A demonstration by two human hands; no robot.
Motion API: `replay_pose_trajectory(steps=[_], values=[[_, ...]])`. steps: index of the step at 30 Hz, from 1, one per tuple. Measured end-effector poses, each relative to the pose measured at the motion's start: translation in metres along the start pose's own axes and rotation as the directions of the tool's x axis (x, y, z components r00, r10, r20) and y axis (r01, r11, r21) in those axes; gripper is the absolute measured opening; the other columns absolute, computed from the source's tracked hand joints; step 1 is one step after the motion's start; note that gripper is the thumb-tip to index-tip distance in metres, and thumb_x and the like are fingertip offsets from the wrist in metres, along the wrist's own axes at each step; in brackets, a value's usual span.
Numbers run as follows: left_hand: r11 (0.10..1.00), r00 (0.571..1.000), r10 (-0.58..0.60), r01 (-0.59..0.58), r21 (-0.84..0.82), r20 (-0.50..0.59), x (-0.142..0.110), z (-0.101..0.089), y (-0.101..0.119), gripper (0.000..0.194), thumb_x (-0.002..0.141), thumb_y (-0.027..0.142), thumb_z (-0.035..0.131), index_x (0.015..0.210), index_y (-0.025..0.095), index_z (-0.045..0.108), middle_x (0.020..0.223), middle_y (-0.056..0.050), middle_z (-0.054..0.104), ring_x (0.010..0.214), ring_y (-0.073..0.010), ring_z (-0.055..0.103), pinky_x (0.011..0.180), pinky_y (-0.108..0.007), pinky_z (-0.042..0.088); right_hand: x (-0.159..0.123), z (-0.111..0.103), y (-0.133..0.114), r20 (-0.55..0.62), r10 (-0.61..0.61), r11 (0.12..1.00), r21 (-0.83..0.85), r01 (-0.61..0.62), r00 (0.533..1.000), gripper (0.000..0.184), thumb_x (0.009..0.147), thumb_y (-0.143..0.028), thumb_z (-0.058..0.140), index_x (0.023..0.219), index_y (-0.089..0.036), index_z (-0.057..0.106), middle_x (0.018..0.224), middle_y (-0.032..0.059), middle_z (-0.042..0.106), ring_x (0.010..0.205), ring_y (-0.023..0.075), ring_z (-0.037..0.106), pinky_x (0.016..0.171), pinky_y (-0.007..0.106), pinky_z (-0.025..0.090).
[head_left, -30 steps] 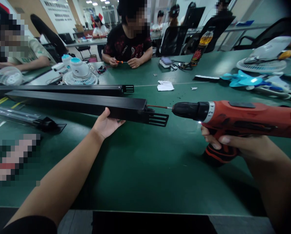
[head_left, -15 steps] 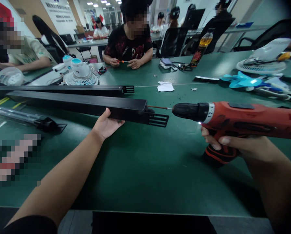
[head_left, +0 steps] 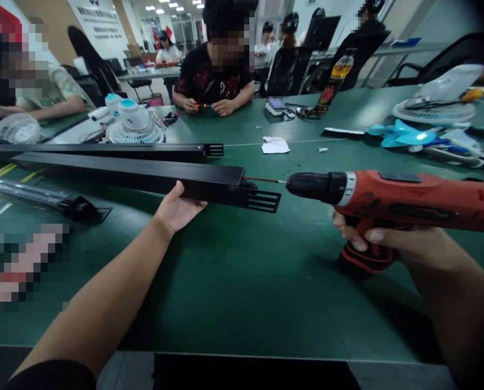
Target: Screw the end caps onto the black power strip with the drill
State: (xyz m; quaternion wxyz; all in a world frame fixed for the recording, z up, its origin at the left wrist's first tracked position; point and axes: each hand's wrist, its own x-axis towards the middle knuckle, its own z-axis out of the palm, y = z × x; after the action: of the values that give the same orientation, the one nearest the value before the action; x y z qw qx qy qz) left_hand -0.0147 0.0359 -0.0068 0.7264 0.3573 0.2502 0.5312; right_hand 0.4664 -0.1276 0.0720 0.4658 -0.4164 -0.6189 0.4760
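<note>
Holding the drill [head_left: 394, 189] tight in my right hand [head_left: 412, 241], I have its long thin bit [head_left: 264, 179] pointed at the right end of the black bar [head_left: 144, 170]. That grip is wrapped around the handle. My left hand [head_left: 179, 210] has its grip clamped on the bar near that end, with the thumb up its front side and fingers tucked under. The bar runs off to my left over the green surface [head_left: 242, 303], with its slotted tab [head_left: 264, 200] sticking out just below the bit. Getting them lined up looks done to me. The bit reaches the end, but I can't see how deep it goes or if it is turning, so I'd say the work at this end is only partway and some is left. A second bar [head_left: 124, 149] lies behind, and a clear-wrapped bar [head_left: 31, 193] lies nearer me; I can't tell if those are finished or waiting.
</note>
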Motion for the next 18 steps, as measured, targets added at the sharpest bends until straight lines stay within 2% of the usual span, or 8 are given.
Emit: replay_pose_trajectory(steps=[4, 8, 11, 18], values=[[1.000, 1.000, -0.004, 0.005, -0.030, 0.022, -0.0007, 0.0021, 0.0009, 0.053, 0.096, 0.061, 0.108, 0.133, 0.028, 0.090, 0.131, -0.011, 0.094, 0.119, -0.0338, 0.089, 0.092, -0.041, 0.073, -0.0011, -0.0012, -0.0013, -0.012, -0.009, 0.999, -0.050, 0.009, 1.000, 0.041, 0.094, -0.060, 0.114, 0.115, -0.027, 0.103, 0.083, 0.0060, 0.086, 0.055, 0.0162, 0.068, 0.055, 0.029, 0.068], [0.999, 1.000, -0.008, 0.008, -0.053, 0.002, -0.0025, 0.0066, 0.0018, 0.056, 0.093, 0.060, 0.111, 0.132, 0.027, 0.089, 0.129, -0.011, 0.094, 0.114, -0.0323, 0.090, 0.091, -0.040, 0.074, -0.0014, -0.0003, -0.0032, -0.050, -0.041, 0.995, -0.089, 0.036, 0.998, 0.036, 0.094, -0.056, 0.114, 0.109, -0.027, 0.101, 0.095, 0.0079, 0.090, 0.054, 0.0151, 0.070, 0.050, 0.028, 0.064], [0.998, 1.000, -0.023, 0.022, -0.058, -0.017, -0.0035, 0.0085, 0.0027, 0.056, 0.093, 0.059, 0.110, 0.133, 0.026, 0.088, 0.126, -0.010, 0.094, 0.113, -0.0323, 0.091, 0.092, -0.041, 0.074, -0.0008, 0.0020, -0.0050, -0.056, -0.043, 0.997, -0.070, 0.039, 0.997, 0.038, 0.094, -0.057, 0.115, 0.108, -0.025, 0.100, 0.098, 0.0090, 0.090, 0.054, 0.0148, 0.070, 0.050, 0.029, 0.065], [0.999, 1.000, -0.014, 0.014, -0.051, 0.007, -0.0026, 0.0048, 0.0022, 0.056, 0.091, 0.059, 0.111, 0.133, 0.028, 0.089, 0.130, -0.011, 0.095, 0.119, -0.0343, 0.091, 0.096, -0.043, 0.074, 0.0002, 0.0031, -0.0054, -0.037, -0.043, 0.993, -0.116, 0.039, 0.998, 0.039, 0.097, -0.064, 0.111, 0.109, -0.027, 0.102, 0.079, 0.0055, 0.084, 0.053, 0.0164, 0.068, 0.051, 0.030, 0.065]])
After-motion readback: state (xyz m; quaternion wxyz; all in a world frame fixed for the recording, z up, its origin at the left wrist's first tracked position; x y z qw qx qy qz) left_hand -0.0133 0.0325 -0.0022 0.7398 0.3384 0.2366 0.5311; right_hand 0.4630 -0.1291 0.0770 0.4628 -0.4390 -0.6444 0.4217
